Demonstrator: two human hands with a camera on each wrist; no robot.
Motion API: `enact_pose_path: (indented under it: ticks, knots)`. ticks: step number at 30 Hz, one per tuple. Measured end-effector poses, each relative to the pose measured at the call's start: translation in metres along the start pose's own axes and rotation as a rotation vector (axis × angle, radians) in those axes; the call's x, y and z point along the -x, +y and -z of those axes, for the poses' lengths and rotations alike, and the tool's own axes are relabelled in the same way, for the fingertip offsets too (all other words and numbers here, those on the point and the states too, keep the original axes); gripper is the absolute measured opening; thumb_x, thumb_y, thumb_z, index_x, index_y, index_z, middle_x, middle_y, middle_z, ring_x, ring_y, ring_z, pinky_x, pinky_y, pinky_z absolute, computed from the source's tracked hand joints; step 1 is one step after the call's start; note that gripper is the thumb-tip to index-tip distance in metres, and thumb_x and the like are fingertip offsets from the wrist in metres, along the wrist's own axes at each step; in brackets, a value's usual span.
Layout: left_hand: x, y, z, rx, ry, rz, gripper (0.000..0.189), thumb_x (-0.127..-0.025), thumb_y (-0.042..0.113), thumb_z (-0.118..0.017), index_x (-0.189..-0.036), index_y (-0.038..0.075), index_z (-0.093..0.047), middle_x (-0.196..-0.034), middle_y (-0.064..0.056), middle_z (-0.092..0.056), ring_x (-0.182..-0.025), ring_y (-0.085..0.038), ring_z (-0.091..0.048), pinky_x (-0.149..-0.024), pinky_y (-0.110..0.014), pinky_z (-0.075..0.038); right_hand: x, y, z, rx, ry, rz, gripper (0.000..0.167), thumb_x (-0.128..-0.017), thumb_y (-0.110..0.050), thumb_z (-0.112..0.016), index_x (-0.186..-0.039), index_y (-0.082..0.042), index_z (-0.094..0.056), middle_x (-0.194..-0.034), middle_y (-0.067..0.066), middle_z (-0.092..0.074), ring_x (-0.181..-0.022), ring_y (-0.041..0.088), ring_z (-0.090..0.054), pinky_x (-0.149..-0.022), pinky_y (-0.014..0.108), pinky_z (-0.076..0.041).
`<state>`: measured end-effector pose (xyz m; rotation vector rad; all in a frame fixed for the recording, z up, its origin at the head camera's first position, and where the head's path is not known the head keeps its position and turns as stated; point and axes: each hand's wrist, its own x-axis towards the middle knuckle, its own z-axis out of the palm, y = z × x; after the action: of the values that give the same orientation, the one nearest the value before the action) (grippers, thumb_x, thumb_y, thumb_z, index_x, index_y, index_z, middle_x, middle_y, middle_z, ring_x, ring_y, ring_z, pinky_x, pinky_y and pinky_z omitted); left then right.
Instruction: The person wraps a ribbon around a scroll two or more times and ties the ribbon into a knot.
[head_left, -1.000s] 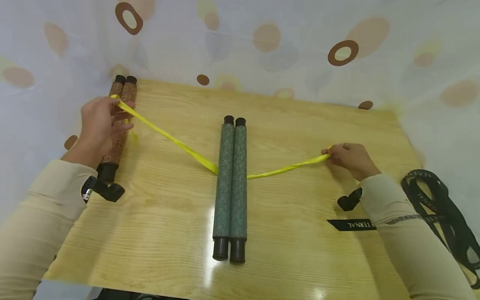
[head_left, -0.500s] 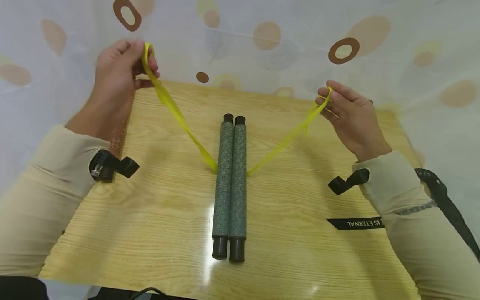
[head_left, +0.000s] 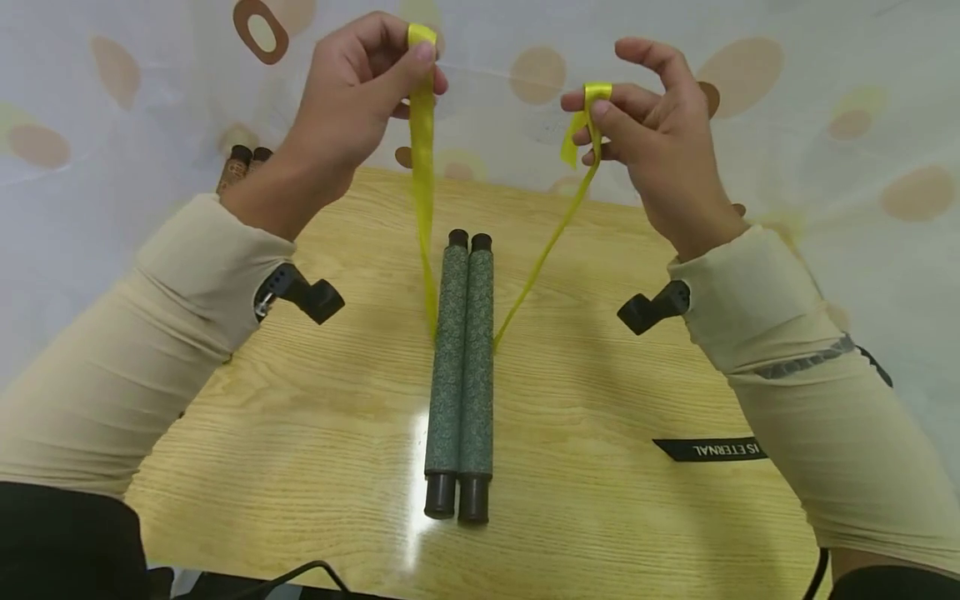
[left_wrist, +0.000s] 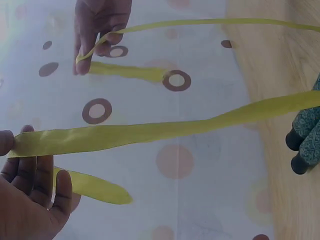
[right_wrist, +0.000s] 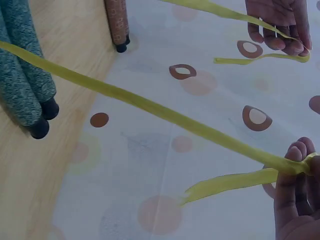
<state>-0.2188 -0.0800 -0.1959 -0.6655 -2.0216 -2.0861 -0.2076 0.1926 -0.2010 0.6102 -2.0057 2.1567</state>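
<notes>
Two green patterned scroll rolls (head_left: 448,367) with dark end knobs lie side by side in the middle of the table. A yellow ribbon (head_left: 422,150) rises from both sides of them, its middle hidden at the rolls. My left hand (head_left: 341,104) pinches one length between thumb and fingers, high above their far end. To the right and slightly lower, my right hand (head_left: 663,137) pinches the other length, with its index finger raised. Short loose tails hang past both hands; in the left wrist view, the left tail (left_wrist: 100,187) shows behind the fingers.
Brown patterned rolls (head_left: 234,171) stand at the table's far left, mostly behind my left forearm. A black lettered strap (head_left: 708,450) lies on the wooden table (head_left: 585,500) at right. A white curtain with brown spots (head_left: 487,50) hangs behind the table. A black cable (head_left: 300,569) curves at the near edge.
Both hands have lifted the ribbon lengths and come closer together above the green rolls. The ribbon now rises steeply from either side. The green rolls have stayed in place.
</notes>
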Motion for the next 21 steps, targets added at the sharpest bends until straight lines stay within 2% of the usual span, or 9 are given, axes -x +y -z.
enact_pose_path:
  ticks: [5, 8, 10, 11, 13, 14, 17, 19, 21]
  knots:
    - [-0.004, 0.001, -0.013, -0.028, -0.067, -0.042, 0.009, -0.102, 0.01, -0.056, -0.098, 0.005, -0.062, -0.082, 0.005, -0.067, -0.087, -0.017, -0.057, -0.081, -0.029, -0.041, -0.01, -0.017, -0.002, -0.066, 0.086, 0.016, 0.038, -0.094, 0.002, -0.062, -0.128, -0.01, -0.049, -0.105, 0.015, -0.073, -0.072, 0.024, -0.061, -0.059, 0.026, -0.048]
    - [-0.007, 0.001, -0.017, -0.04, -0.084, -0.058, 0.008, -0.102, 0.009, -0.056, -0.099, 0.005, -0.062, -0.082, 0.006, -0.067, -0.087, -0.016, -0.057, -0.08, -0.028, -0.039, -0.015, -0.024, -0.002, -0.057, 0.081, 0.017, 0.036, -0.094, 0.003, -0.063, -0.126, -0.009, -0.054, -0.114, 0.015, -0.072, -0.071, 0.024, -0.061, -0.056, 0.024, -0.046]
    - [-0.01, 0.003, -0.018, -0.068, -0.096, -0.097, 0.009, -0.101, 0.009, -0.057, -0.099, 0.005, -0.065, -0.084, 0.007, -0.068, -0.085, -0.015, -0.055, -0.078, -0.027, -0.038, -0.018, -0.028, -0.005, 0.022, 0.026, 0.03, 0.033, -0.094, 0.0, -0.064, -0.125, -0.007, -0.059, -0.114, 0.011, -0.073, -0.069, 0.023, -0.062, -0.054, 0.023, -0.045]
    - [-0.012, 0.005, -0.02, -0.088, -0.103, -0.117, 0.01, -0.101, 0.009, -0.057, -0.1, 0.005, -0.066, -0.085, 0.007, -0.069, -0.084, -0.015, -0.054, -0.077, -0.027, -0.037, -0.02, -0.03, -0.008, 0.101, -0.011, 0.043, 0.03, -0.095, -0.002, -0.063, -0.124, -0.006, -0.062, -0.113, 0.009, -0.074, -0.069, 0.021, -0.062, -0.054, 0.022, -0.045]
    - [-0.017, 0.01, -0.022, -0.119, -0.112, -0.133, 0.01, -0.1, 0.009, -0.059, -0.103, 0.006, -0.068, -0.09, 0.007, -0.07, -0.085, -0.015, -0.053, -0.078, -0.025, -0.037, -0.023, -0.035, -0.014, 0.31, -0.07, 0.068, 0.026, -0.097, -0.006, -0.062, -0.122, -0.007, -0.067, -0.109, 0.002, -0.075, -0.068, 0.018, -0.063, -0.054, 0.022, -0.044]
    - [-0.019, 0.013, -0.024, -0.165, -0.114, -0.141, 0.013, -0.1, 0.011, -0.059, -0.109, 0.007, -0.068, -0.095, 0.007, -0.07, -0.088, -0.013, -0.053, -0.079, -0.024, -0.038, -0.024, -0.038, -0.018, 0.429, -0.092, 0.081, 0.024, -0.098, -0.009, -0.061, -0.12, -0.008, -0.069, -0.109, 0.0, -0.075, -0.069, 0.016, -0.063, -0.055, 0.022, -0.044]
    - [-0.028, 0.025, -0.029, -0.286, -0.103, -0.12, 0.026, -0.1, 0.017, -0.061, -0.125, 0.011, -0.065, -0.118, 0.005, -0.066, -0.106, -0.008, -0.054, -0.091, -0.02, -0.041, -0.028, -0.048, -0.029, 0.691, -0.145, 0.081, 0.023, -0.099, -0.013, -0.058, -0.119, -0.012, -0.071, -0.115, -0.005, -0.072, -0.073, 0.013, -0.063, -0.058, 0.022, -0.045]
    - [-0.032, 0.03, -0.032, -0.354, -0.11, -0.133, 0.031, -0.1, 0.02, -0.061, -0.13, 0.013, -0.063, -0.124, 0.003, -0.064, -0.114, -0.007, -0.054, -0.097, -0.019, -0.042, -0.03, -0.052, -0.036, 0.708, -0.199, 0.053, 0.024, -0.097, -0.011, -0.059, -0.118, -0.013, -0.071, -0.118, -0.002, -0.07, -0.075, 0.014, -0.063, -0.057, 0.022, -0.045]
    - [-0.035, 0.033, -0.035, -0.377, -0.133, -0.151, 0.029, -0.1, 0.021, -0.061, -0.127, 0.012, -0.065, -0.117, 0.004, -0.066, -0.107, -0.009, -0.056, -0.093, -0.02, -0.043, -0.031, -0.054, -0.041, 0.653, -0.27, 0.044, 0.023, -0.095, -0.01, -0.063, -0.117, -0.01, -0.071, -0.117, 0.001, -0.07, -0.075, 0.016, -0.061, -0.055, 0.022, -0.043]
